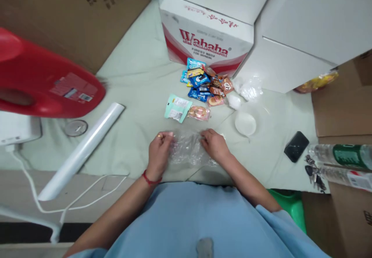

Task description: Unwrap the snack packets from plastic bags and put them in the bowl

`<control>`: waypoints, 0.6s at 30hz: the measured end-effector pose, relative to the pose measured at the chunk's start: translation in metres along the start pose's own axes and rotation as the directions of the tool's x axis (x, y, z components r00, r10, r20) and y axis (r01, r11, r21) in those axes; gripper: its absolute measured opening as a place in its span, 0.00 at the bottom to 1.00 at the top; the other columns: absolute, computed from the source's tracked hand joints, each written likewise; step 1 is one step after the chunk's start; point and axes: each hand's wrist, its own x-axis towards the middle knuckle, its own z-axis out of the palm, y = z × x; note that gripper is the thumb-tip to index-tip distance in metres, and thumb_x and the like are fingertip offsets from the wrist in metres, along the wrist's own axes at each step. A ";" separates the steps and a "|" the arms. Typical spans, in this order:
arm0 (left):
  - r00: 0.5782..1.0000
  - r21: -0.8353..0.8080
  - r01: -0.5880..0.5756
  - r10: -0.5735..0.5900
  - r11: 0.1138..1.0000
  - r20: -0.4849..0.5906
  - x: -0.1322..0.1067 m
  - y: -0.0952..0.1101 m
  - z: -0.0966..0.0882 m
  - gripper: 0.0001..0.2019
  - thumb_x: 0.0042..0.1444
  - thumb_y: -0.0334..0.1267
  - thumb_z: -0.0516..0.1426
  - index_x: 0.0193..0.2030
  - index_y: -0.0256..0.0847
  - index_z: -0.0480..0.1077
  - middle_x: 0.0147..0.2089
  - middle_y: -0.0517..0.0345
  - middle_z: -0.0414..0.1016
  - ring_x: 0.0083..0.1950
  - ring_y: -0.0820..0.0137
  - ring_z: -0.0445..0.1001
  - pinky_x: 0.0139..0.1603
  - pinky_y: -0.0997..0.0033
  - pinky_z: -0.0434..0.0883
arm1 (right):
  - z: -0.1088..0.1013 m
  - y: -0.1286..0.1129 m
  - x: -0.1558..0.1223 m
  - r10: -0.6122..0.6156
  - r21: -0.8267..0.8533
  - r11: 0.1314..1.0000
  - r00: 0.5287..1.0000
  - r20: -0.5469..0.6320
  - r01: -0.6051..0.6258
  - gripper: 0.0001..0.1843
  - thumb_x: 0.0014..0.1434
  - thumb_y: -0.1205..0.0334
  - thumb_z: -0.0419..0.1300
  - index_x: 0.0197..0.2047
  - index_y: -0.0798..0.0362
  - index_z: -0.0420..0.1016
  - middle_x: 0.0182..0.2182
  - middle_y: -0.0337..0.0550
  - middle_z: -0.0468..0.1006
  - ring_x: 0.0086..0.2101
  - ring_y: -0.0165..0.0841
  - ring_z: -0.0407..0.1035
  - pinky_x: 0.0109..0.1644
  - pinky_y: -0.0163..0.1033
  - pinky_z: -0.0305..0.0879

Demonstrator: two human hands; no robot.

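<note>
A clear plastic bag (187,147) is stretched flat between my two hands near the table's front edge. My left hand (159,151) pinches its left side, and a red string bracelet is on that wrist. The bag's upper right side is gripped by the fingers of my right hand (214,143). Just beyond the bag lie a mint-green packet (178,108) and a pink wrapped snack (199,112). Behind these is a heap of small snack packets (203,81), blue, brown and yellow. To the right of the heap sits a round translucent white container (245,123).
A white Wahaha carton (206,37) stands at the back. On the left are a red jug (43,79), a white roll (83,149), a round metal lid (76,128) and a white cable. A black phone-like object (296,146), keys (315,174) and plastic bottles (345,155) lie at right.
</note>
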 end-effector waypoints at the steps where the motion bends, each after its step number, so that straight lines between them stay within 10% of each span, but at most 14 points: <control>1: 1.000 0.070 -0.027 0.028 0.997 -0.010 0.005 0.002 -0.001 0.20 0.58 0.60 0.60 0.35 0.44 0.72 0.30 0.59 0.77 0.32 0.66 0.73 0.33 0.69 0.68 | 0.000 -0.001 0.004 -0.032 -0.015 0.999 1.000 0.001 0.032 0.11 0.69 0.65 0.59 0.52 0.51 0.79 0.47 0.48 0.79 0.41 0.37 0.75 0.45 0.38 0.67; 4: 0.997 0.159 -0.076 0.075 0.984 0.009 0.021 0.008 -0.001 0.19 0.61 0.55 0.58 0.27 0.44 0.70 0.23 0.60 0.73 0.28 0.68 0.70 0.33 0.68 0.66 | -0.003 0.002 0.006 -0.147 -0.016 0.989 0.981 -0.126 0.146 0.13 0.72 0.65 0.53 0.47 0.50 0.80 0.42 0.46 0.77 0.40 0.35 0.72 0.43 0.36 0.66; 10: 0.992 -0.258 0.123 -0.114 0.958 0.052 0.036 0.019 0.004 0.13 0.57 0.50 0.58 0.31 0.43 0.71 0.28 0.61 0.76 0.29 0.69 0.74 0.30 0.71 0.66 | -0.020 0.015 -0.010 -0.298 -0.032 0.943 0.797 -0.525 0.331 0.15 0.73 0.61 0.53 0.47 0.47 0.83 0.35 0.44 0.74 0.36 0.35 0.69 0.40 0.39 0.66; 18: 0.967 -0.314 0.241 -0.200 0.918 0.157 0.036 0.020 0.004 0.21 0.55 0.59 0.61 0.36 0.40 0.71 0.35 0.53 0.81 0.33 0.68 0.79 0.31 0.73 0.70 | -0.011 0.026 -0.067 -0.349 -0.074 0.918 0.705 -0.618 0.390 0.17 0.69 0.69 0.58 0.50 0.41 0.85 0.33 0.43 0.73 0.32 0.35 0.67 0.35 0.41 0.68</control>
